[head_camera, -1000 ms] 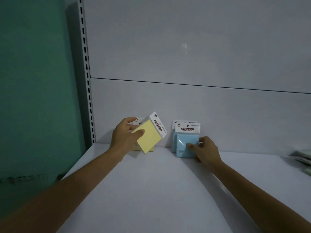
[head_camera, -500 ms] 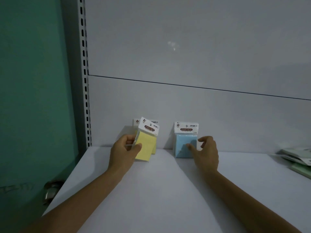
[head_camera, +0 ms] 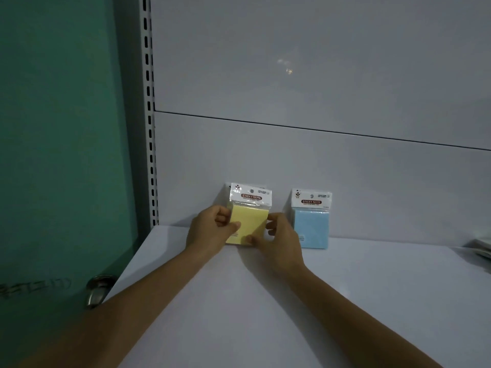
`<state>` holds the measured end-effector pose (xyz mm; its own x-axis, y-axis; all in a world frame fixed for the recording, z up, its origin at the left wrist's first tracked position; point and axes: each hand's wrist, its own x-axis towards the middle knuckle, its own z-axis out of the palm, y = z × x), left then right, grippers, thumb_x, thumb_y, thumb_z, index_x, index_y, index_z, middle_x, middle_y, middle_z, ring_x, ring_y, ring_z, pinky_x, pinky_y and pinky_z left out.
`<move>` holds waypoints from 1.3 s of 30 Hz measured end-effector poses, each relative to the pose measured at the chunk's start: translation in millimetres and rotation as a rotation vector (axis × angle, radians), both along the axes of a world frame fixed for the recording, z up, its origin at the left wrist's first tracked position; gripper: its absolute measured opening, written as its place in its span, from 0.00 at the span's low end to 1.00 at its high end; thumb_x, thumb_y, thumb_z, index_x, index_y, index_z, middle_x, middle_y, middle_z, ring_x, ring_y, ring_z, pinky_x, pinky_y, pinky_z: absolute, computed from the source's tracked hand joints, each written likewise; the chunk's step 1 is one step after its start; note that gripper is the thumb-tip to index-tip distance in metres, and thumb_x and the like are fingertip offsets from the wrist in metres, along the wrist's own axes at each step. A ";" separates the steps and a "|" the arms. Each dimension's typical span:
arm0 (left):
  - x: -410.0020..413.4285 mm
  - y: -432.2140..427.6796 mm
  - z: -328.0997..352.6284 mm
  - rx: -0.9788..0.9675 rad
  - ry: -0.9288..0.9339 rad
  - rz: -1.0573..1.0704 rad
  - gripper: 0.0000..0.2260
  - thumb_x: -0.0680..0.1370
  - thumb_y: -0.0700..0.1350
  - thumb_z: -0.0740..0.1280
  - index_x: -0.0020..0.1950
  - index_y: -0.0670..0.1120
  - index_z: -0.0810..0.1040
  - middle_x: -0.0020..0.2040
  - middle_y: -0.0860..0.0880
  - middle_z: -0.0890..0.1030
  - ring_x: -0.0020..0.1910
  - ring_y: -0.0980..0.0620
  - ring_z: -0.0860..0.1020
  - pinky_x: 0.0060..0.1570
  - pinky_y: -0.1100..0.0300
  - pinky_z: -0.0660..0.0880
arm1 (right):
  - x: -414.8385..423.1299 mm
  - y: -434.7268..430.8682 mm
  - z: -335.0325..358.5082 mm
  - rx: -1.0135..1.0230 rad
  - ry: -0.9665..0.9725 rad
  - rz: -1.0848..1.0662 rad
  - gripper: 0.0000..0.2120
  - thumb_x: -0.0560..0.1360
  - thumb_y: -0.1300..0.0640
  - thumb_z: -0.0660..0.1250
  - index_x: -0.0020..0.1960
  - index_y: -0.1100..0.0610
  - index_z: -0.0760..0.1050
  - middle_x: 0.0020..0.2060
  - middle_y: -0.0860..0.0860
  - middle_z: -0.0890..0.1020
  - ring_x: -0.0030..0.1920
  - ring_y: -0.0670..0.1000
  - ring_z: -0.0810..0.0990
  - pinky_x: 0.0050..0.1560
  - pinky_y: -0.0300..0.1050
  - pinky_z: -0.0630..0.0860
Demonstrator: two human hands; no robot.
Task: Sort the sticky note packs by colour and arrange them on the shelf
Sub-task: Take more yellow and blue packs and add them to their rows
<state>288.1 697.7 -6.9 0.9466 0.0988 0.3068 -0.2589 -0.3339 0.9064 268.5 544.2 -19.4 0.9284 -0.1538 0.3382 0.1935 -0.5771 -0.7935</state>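
A yellow sticky note pack (head_camera: pixel 249 220) with a white header card stands upright at the back of the white shelf (head_camera: pixel 265 301). My left hand (head_camera: pixel 210 232) pinches its left edge and my right hand (head_camera: pixel 279 237) holds its right edge, thumb on the front. The edge of another pack's header peeks out behind it at the back panel. To the right, a blue sticky note pack (head_camera: pixel 310 224) stands upright against the back panel, apart from my right hand.
More packs (head_camera: pixel 481 249) lie at the shelf's far right edge, partly cut off. A slotted upright (head_camera: pixel 150 115) marks the shelf's left end. Left of it is a green door with a metal knob (head_camera: pixel 99 289).
The yellow pack went from tilted to upright near the back panel. My right hand left the blue pack and moved left onto the yellow pack's right edge.
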 end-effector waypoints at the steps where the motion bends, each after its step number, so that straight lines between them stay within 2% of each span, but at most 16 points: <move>1: 0.8 -1.1 -3.3 0.026 -0.003 0.015 0.10 0.69 0.43 0.75 0.44 0.51 0.76 0.42 0.51 0.81 0.42 0.52 0.79 0.48 0.51 0.78 | 0.1 -1.9 -2.9 0.013 0.007 -0.026 0.26 0.66 0.53 0.76 0.59 0.53 0.68 0.50 0.47 0.76 0.52 0.48 0.75 0.50 0.42 0.73; 5: 4.5 -0.5 -12.8 0.045 0.006 0.074 0.20 0.67 0.45 0.76 0.53 0.51 0.70 0.46 0.53 0.77 0.44 0.53 0.76 0.49 0.52 0.76 | 2.2 -5.0 -9.7 0.085 0.042 -0.014 0.24 0.67 0.55 0.74 0.59 0.51 0.69 0.45 0.46 0.78 0.45 0.44 0.77 0.48 0.43 0.76; 8: 6.5 -1.0 -14.1 0.060 0.009 0.044 0.20 0.68 0.43 0.76 0.57 0.47 0.73 0.48 0.52 0.78 0.45 0.53 0.77 0.50 0.54 0.76 | 3.3 -3.9 -9.5 0.073 0.046 0.016 0.19 0.67 0.55 0.73 0.55 0.48 0.71 0.43 0.43 0.80 0.44 0.43 0.79 0.49 0.46 0.78; 11: 8.8 -1.0 -16.3 0.061 0.005 0.040 0.18 0.69 0.42 0.75 0.56 0.47 0.75 0.47 0.53 0.79 0.44 0.53 0.79 0.50 0.53 0.77 | 5.5 -4.4 -9.2 0.048 0.042 0.024 0.16 0.68 0.57 0.72 0.51 0.46 0.70 0.40 0.41 0.79 0.43 0.43 0.78 0.48 0.45 0.77; 14: 13.3 0.5 -19.3 0.068 -0.004 0.064 0.14 0.69 0.42 0.75 0.50 0.49 0.74 0.45 0.53 0.80 0.43 0.52 0.80 0.50 0.51 0.78 | 8.6 -5.0 -5.9 -0.020 0.041 0.038 0.15 0.70 0.55 0.72 0.52 0.48 0.70 0.39 0.39 0.76 0.42 0.42 0.77 0.46 0.41 0.75; 19: 15.9 0.4 -21.7 0.084 -0.010 0.073 0.13 0.70 0.43 0.74 0.49 0.49 0.74 0.47 0.50 0.82 0.43 0.51 0.81 0.49 0.49 0.78 | 8.0 -7.0 0.2 -0.223 0.004 0.021 0.17 0.72 0.49 0.69 0.57 0.54 0.70 0.45 0.49 0.81 0.45 0.50 0.79 0.47 0.47 0.77; 24: 11.8 0.1 -17.9 0.081 -0.002 0.064 0.13 0.70 0.43 0.74 0.50 0.48 0.74 0.47 0.50 0.81 0.44 0.50 0.80 0.50 0.50 0.78 | 4.9 -4.1 -0.1 -0.312 -0.013 0.012 0.17 0.73 0.50 0.67 0.59 0.54 0.70 0.44 0.51 0.82 0.45 0.51 0.79 0.46 0.47 0.76; 27: 8.6 -0.6 -16.2 0.073 0.002 0.060 0.14 0.70 0.43 0.74 0.52 0.47 0.74 0.48 0.50 0.80 0.45 0.50 0.79 0.51 0.52 0.77 | 0.9 -11.8 8.9 -0.368 -0.026 -0.003 0.19 0.74 0.51 0.66 0.62 0.54 0.70 0.46 0.51 0.82 0.49 0.52 0.79 0.48 0.46 0.75; 31: 5.9 -1.2 -16.8 0.083 -0.020 0.063 0.23 0.69 0.43 0.75 0.61 0.46 0.71 0.52 0.49 0.77 0.45 0.51 0.77 0.49 0.53 0.76 | -6.1 -42.2 33.0 -0.281 -0.136 -0.125 0.13 0.71 0.51 0.69 0.54 0.53 0.75 0.39 0.47 0.80 0.44 0.50 0.79 0.47 0.46 0.75; 33: 5.2 -1.4 -16.3 0.104 -0.020 0.059 0.24 0.69 0.43 0.75 0.62 0.46 0.70 0.52 0.49 0.77 0.45 0.51 0.76 0.49 0.53 0.75 | -7.5 -61.0 34.1 -0.250 -0.127 -0.196 0.12 0.71 0.52 0.70 0.53 0.53 0.74 0.41 0.47 0.79 0.47 0.51 0.79 0.46 0.46 0.75; 35: 4.5 -2.3 -15.0 0.124 -0.004 0.051 0.22 0.70 0.42 0.74 0.61 0.46 0.71 0.51 0.50 0.78 0.45 0.50 0.77 0.49 0.54 0.75 | -9.7 -76.8 26.5 -0.198 -0.136 -0.292 0.18 0.70 0.52 0.72 0.57 0.53 0.71 0.50 0.50 0.78 0.52 0.52 0.77 0.47 0.48 0.77; 37: 2.8 -3.6 -14.0 0.150 0.011 0.044 0.21 0.71 0.42 0.73 0.61 0.46 0.71 0.51 0.52 0.77 0.46 0.50 0.77 0.48 0.56 0.73 | -13.7 -88.4 16.5 -0.110 -0.122 -0.365 0.31 0.67 0.50 0.75 0.65 0.54 0.65 0.60 0.54 0.73 0.61 0.55 0.73 0.56 0.54 0.76; 39: 0.9 -3.5 -14.4 0.170 0.009 0.046 0.20 0.71 0.41 0.72 0.61 0.45 0.72 0.51 0.51 0.78 0.46 0.51 0.77 0.46 0.58 0.72 | -16.3 -94.2 8.7 -0.007 0.009 -0.350 0.44 0.64 0.48 0.77 0.72 0.54 0.58 0.67 0.55 0.68 0.67 0.57 0.68 0.64 0.58 0.71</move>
